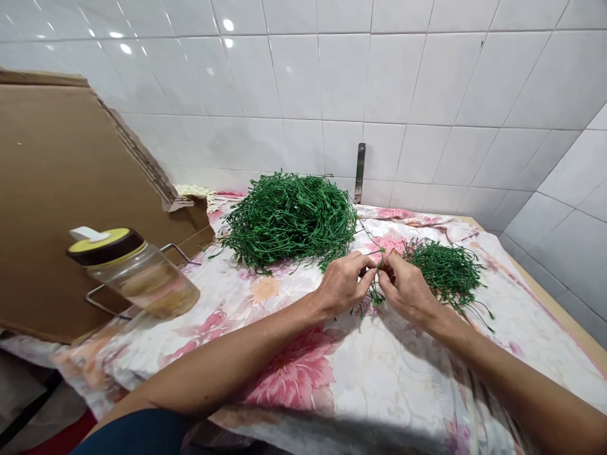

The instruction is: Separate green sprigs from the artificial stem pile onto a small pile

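Note:
My left hand (341, 285) and my right hand (406, 287) meet at the middle of the table, their fingertips pinching a thin green strand (379, 273) between them. The strand looks like an artificial plant stem, and my fingers hide part of it. A large tangled heap of the same green strands (289, 221) lies just beyond my left hand. A smaller green tangle (443, 275) lies by my right hand, and its loose ends trail toward my fingers.
A floral cloth (289, 373) covers the table. On its left stands a clear jar (142, 278) with a black and yellow lid, in a wire holder. A large cardboard sheet (71, 189) leans behind it. White tiles (427, 76) form the walls, with a metal bracket (360, 172) on the back wall.

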Tool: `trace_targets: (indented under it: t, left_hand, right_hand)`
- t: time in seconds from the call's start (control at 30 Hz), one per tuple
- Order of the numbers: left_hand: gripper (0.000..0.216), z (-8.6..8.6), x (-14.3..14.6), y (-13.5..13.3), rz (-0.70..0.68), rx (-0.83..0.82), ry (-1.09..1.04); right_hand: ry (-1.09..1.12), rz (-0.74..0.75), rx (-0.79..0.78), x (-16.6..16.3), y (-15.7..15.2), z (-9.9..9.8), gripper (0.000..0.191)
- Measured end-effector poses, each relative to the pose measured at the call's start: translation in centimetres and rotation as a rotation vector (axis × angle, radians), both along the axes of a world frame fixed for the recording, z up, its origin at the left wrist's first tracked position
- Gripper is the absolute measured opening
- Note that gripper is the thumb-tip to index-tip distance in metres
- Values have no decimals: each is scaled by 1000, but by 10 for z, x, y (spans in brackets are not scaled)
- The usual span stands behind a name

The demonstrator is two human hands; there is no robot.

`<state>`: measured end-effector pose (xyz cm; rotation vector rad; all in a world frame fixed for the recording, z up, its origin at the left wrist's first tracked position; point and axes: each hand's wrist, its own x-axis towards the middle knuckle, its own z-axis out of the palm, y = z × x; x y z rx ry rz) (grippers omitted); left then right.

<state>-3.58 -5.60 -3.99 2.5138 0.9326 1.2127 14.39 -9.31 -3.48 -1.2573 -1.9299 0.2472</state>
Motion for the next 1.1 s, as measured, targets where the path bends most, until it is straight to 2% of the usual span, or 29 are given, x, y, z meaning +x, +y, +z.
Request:
trace_targets:
  t: [0.3,0.57,0.73,0.93,1.0,1.1]
  left_hand:
    - [10,5,0,-3,19,-45,-68]
    - [11,4,-1,-3,1,68,-48]
    - [13,3,0,-2,13,95,-23]
    - [14,16,-1,-8,5,112,-91]
    - [14,20,-1,-7,17,39,-178]
    - [18,21,-2,-1,50,-142,-289]
  right_hand:
    - [7,-24,9,2,-4,6,11]
    - [25,-112,-120,-1,1,15,13]
    - [-46,-130,-33,-1,4,15,13]
    - [57,-315,-161,26,17,16,15]
    - [143,-221,-231,36,20,19,19]
    - [355,69,-363,44,19,24,26]
